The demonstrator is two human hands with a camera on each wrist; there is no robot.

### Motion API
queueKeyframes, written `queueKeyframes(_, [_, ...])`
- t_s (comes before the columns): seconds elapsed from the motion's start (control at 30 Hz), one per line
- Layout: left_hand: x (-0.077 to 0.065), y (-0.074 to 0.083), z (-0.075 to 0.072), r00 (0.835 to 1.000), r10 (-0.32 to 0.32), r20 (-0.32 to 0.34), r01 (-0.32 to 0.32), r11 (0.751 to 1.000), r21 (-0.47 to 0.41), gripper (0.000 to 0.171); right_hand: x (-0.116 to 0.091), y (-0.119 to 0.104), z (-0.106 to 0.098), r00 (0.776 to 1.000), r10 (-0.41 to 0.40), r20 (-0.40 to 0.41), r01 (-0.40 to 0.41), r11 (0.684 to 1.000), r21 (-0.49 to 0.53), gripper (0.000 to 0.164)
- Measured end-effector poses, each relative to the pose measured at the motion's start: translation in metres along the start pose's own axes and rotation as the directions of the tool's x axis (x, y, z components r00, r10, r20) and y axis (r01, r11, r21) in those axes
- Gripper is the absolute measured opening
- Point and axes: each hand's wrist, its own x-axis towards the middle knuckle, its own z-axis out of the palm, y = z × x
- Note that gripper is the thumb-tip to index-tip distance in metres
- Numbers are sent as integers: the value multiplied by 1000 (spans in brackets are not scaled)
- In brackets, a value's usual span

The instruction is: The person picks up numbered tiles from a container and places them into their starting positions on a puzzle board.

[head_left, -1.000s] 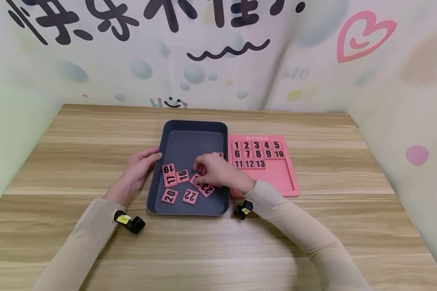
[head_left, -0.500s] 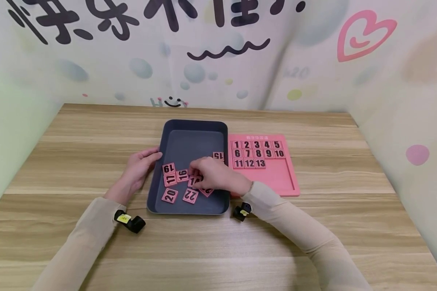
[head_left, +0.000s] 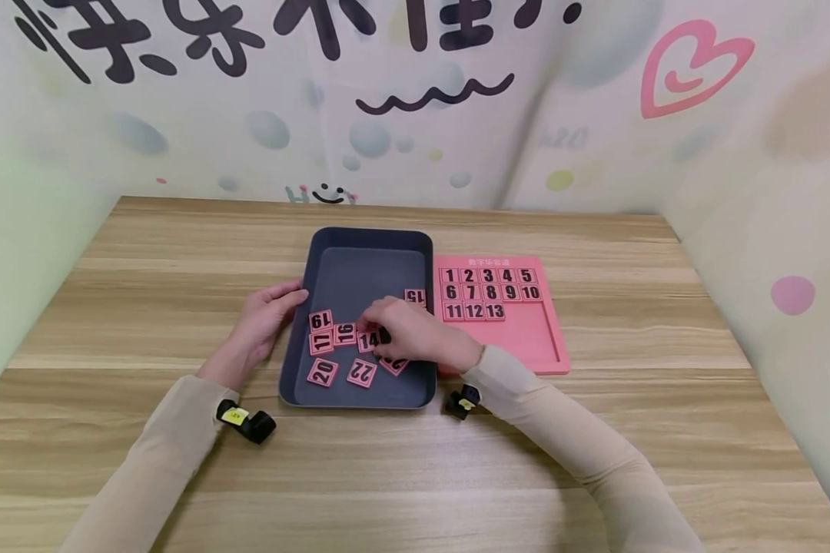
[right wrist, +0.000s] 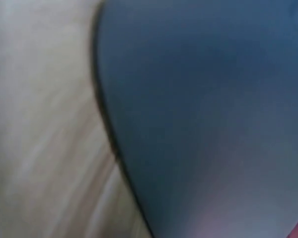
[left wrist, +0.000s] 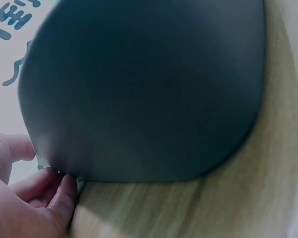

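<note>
A dark grey tray (head_left: 366, 273) lies on the table with loose pink number tiles in its nearer half. My left hand (head_left: 261, 322) holds the tray's left rim; in the left wrist view, thumb and fingers (left wrist: 32, 193) meet at the edge of its wall (left wrist: 144, 99). Over the tray, my right hand (head_left: 415, 330) pinches tile 14 (head_left: 369, 341), which sits close beside tile 16 (head_left: 345, 333). Tiles under the right palm are partly hidden. The tray's outer side (right wrist: 188, 109) fills most of the right wrist view, where the right hand is out of sight.
Against the tray's right side lies a pink puzzle board (head_left: 512, 342), with tiles 1 to 13 in order in its upper rows. Tiles 19 (head_left: 321, 320), 17 (head_left: 321, 342), 20 (head_left: 323, 372), 22 (head_left: 362, 373) and 15 (head_left: 415, 297) lie loose in the tray. A printed wall covering stands behind the table.
Tile 14 has turned in the right fingers and now reads upright, shifted slightly left. The right hand moved a little left, uncovering tile 15. The left hand stays on the rim.
</note>
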Motion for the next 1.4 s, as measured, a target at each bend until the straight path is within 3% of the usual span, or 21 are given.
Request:
queueKeyframes(0.47, [-1,1,1,1000,2,-8,-2,1000,-9,50,-21,5,-20,994,-11,-112,30,985,170,31])
queueKeyframes(0.7, [-1,1,1,1000,1,-3,-1,1000,-13,51,-46,14,-33,981,14,-194,35,968,247,32])
queueKeyframes(0.97, [-3,2,0,1000,-10,-4,10,1000,12,51,-83,42,-44,956,28,-293,49,967,252,34])
queueKeyframes(1.2, [-3,2,0,1000,-15,-9,15,1000,15,51,-114,66,-48,943,98,-318,-23,972,232,38])
queueKeyframes(1.4, [-2,3,1,1000,-13,-3,13,1000,11,51,-137,88,-46,945,191,-265,-131,965,229,36])
